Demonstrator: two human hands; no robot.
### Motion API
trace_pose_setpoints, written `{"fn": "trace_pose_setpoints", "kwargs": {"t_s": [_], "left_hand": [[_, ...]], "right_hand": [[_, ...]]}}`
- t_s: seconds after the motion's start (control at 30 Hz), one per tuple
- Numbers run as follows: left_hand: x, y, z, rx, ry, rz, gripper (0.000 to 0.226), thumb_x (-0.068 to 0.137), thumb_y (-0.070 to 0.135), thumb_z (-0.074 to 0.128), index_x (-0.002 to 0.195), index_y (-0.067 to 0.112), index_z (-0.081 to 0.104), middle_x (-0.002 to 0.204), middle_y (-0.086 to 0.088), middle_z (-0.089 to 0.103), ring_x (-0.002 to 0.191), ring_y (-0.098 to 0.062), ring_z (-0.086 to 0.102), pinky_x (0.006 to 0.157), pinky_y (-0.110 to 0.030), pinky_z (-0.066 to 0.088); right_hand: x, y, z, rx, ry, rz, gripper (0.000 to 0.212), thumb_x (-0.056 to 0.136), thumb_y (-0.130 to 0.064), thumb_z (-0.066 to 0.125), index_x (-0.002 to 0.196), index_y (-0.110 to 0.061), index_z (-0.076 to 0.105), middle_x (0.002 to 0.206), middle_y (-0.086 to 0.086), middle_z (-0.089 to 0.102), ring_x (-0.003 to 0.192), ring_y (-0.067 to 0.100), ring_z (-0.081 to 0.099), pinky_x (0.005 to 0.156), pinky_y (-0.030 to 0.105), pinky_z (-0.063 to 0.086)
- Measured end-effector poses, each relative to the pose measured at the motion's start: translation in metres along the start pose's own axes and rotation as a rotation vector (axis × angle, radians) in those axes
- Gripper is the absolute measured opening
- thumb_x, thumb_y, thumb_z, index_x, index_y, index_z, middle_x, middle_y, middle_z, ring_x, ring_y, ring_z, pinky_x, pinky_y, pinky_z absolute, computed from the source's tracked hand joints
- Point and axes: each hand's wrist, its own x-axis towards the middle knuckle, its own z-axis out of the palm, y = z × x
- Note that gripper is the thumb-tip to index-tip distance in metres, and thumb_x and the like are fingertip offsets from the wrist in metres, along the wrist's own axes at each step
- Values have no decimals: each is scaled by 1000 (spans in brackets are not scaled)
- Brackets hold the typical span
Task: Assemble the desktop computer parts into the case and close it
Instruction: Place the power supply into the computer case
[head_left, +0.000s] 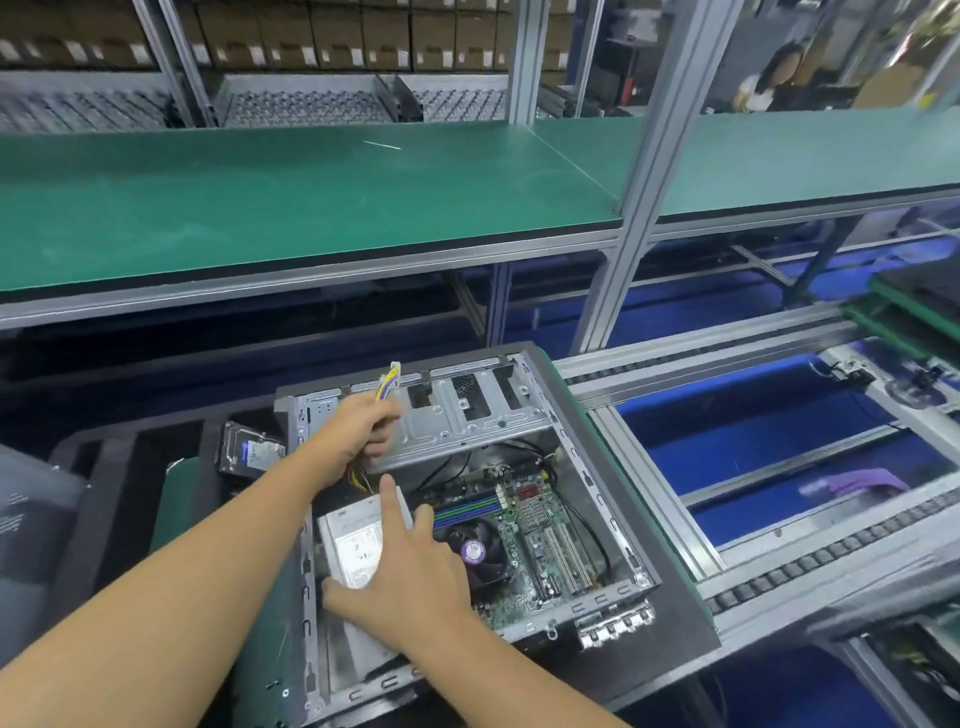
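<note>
Green-matted shelf (311, 197) backs steel case (483, 415); left hand (358, 431) grips coloured wires (388, 387), right hand (415, 571) splays fingers (389, 501) on boxy power supply (353, 545).

Case (579, 467): grey steel, lying on its side, open face up. Drive cage (467, 415) spans the far end. Motherboard (540, 545) lies flat on the case floor and carries a black cooler fan (478, 551) with a purple hub. Silver power supply (353, 545) sits near-left, label up. Yellow-and-blue cable bundle (387, 384) is raised over the cage's left end. Hard drive (252, 452) lies outside, near the left wall, tilted.
</note>
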Motion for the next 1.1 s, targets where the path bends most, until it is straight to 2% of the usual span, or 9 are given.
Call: {"fn": "trace_pose_setpoints", "kwargs": {"t_s": [0.13, 0.23, 0.33, 0.43, 0.53, 0.73, 0.93, 1.03, 1.1], "left_hand": [[-20, -10, -19, 518, 84, 208, 28, 97, 28, 57, 81, 5, 59, 68, -6, 56, 61, -19, 50, 60, -32, 45], [-33, -10, -27, 785, 48, 295, 27, 93, 45, 59, 83, 20, 64, 74, 2, 57, 65, -13, 51, 61, -31, 42], [-39, -23, -34, 917, -8, 305, 26, 91, 55, 56, 94, 30, 65, 99, 11, 56, 98, -15, 51, 90, -38, 39], [-42, -47, -44, 1053, 28, 312, 35, 91, 52, 58, 120, 32, 64, 151, 7, 35, 142, -18, 24, 116, -47, 16], [-47, -66, -50, 1103, 116, 375, 46, 89, 53, 57, 131, 33, 59, 165, 5, 6, 152, -18, -2, 121, -49, 3], [-63, -78, -51, 949, 229, 312, 64, 81, 63, 58, 137, 33, 52, 164, 14, -11, 151, -14, -11, 119, -51, 6], [-89, -88, -47, 637, 308, -93, 115, 72, 74, 68, 155, 45, -5, 163, 4, -24, 152, -31, -9, 121, -55, 12], [-104, -92, -41, 194, 227, -299, 132, 65, 64, 81, 156, 35, -10, 165, -4, 14, 147, -31, 27, 117, -52, 28], [-115, -94, -39, -73, 94, -392, 109, 66, 52, 85, 154, 21, 27, 139, -6, 58, 124, -29, 58, 108, -52, 43]], "right_hand": [[8, -9, 4, 35, 18, 50, 116, 70, -77, 56, 157, -42, -12, 148, 13, 35, 110, 39, 62, 74, 42, 38], [18, -13, 6, 124, 29, 132, 113, 71, -79, 55, 159, -41, -5, 153, 11, 35, 121, 39, 59, 78, 43, 38], [14, -15, 17, 144, 6, 168, 116, 73, -82, 56, 160, -37, -7, 155, 10, 35, 126, 38, 57, 85, 44, 43], [12, -12, 26, 75, -11, 141, 112, 77, -82, 53, 160, -38, -8, 161, 9, 29, 129, 37, 56, 89, 44, 44], [15, 2, 25, 154, -30, 106, 105, 86, -77, 51, 161, -36, -9, 168, 5, 21, 136, 35, 51, 92, 43, 42], [15, 20, 21, 726, -224, 101, 106, 76, -63, 75, 161, -39, 16, 157, -3, 43, 140, 21, 48, 116, 46, 41], [19, 18, 20, 917, -317, 163, 108, 68, -62, 84, 156, -52, 22, 150, -1, 55, 133, 27, 57, 111, 53, 47], [23, 22, 23, 1016, -355, 168, 79, 87, -37, 83, 150, -49, 36, 129, -4, 71, 115, 22, 71, 96, 48, 58], [23, 22, 23, 1040, -358, 152, 68, 91, -29, 79, 145, -47, 42, 121, -4, 75, 105, 19, 75, 86, 45, 62]]}}
